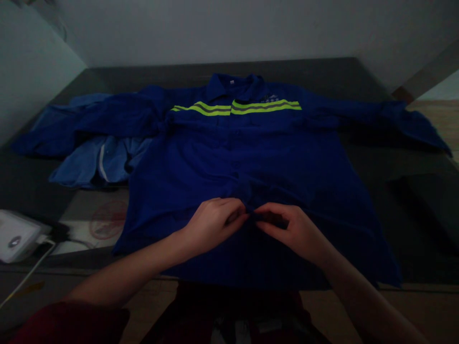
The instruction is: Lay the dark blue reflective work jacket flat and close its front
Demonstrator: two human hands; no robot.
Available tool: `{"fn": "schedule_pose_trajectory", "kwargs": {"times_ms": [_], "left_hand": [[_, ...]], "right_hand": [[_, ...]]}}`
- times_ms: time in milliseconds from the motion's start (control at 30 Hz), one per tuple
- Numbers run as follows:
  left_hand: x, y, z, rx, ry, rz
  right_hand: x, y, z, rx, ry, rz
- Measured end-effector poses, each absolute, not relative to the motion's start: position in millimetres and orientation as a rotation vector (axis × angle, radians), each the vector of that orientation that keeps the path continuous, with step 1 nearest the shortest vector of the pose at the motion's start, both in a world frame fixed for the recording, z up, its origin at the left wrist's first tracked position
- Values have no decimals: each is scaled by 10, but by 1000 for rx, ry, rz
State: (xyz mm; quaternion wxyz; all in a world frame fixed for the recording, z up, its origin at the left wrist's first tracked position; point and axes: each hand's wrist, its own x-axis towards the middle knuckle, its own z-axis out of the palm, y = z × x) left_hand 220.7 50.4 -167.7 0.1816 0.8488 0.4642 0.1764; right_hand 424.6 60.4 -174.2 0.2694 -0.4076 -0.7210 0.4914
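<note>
A dark blue work jacket (272, 157) with yellow reflective stripes across the chest lies flat on a dark table (358, 76), front up, collar away from me and sleeves spread to both sides. My left hand (213, 222) and my right hand (287, 227) meet at the jacket's front placket near the lower hem. Both pinch the fabric edges there, fingertips almost touching each other. The light is dim, so I cannot make out whether a button sits between the fingers.
A lighter blue garment (100, 162) lies crumpled under the jacket's left sleeve. A white device (16, 236) with a cable sits at the table's left front edge. Pale walls stand behind and to the left. Wooden floor (444, 119) shows at the right.
</note>
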Motion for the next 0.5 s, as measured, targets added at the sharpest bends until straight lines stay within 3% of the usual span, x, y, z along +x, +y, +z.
{"fn": "schedule_pose_trajectory", "kwargs": {"times_ms": [500], "left_hand": [[2222, 496, -1684, 2285, 1219, 427]], "right_hand": [[4188, 594, -1826, -1159, -1956, 1132]]}}
